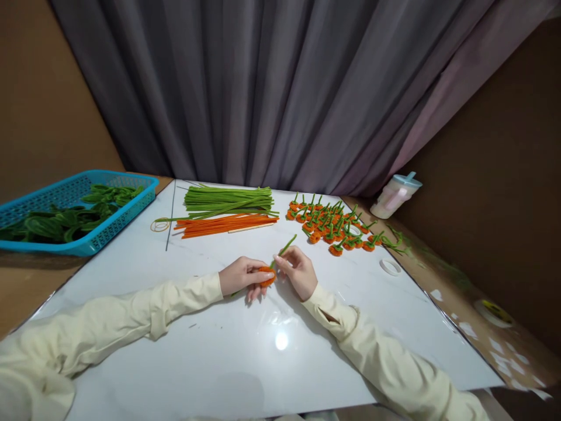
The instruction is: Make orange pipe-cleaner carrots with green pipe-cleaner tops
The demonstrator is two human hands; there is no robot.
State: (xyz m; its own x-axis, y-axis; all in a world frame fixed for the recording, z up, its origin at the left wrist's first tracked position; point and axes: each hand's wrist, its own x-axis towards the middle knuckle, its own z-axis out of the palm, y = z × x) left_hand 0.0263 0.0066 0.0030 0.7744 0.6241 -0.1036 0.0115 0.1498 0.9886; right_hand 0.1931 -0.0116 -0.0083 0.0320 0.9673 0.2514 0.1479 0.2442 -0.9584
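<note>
Between thumb and fingers, my left hand [245, 276] holds an orange fuzzy pumpkin-like piece [267, 276] above the middle of the table. A green pipe cleaner [287, 244] rises from its top, slanting up to the right. My right hand [298, 272] is closed with thumb and finger pinching that green stem near its base. A short green end also shows below my left hand. Behind my hands lie a bundle of green pipe cleaners [228, 200] and a bundle of orange pipe cleaners [223, 225].
Several finished orange pieces with green stems [333, 222] are grouped at the back right. A white tape ring [390, 267] lies near them, and a lidded cup [394, 196] stands beyond. At left, a blue basket [99, 237] holds green leaf shapes. A grey curtain [263, 88] hangs behind.
</note>
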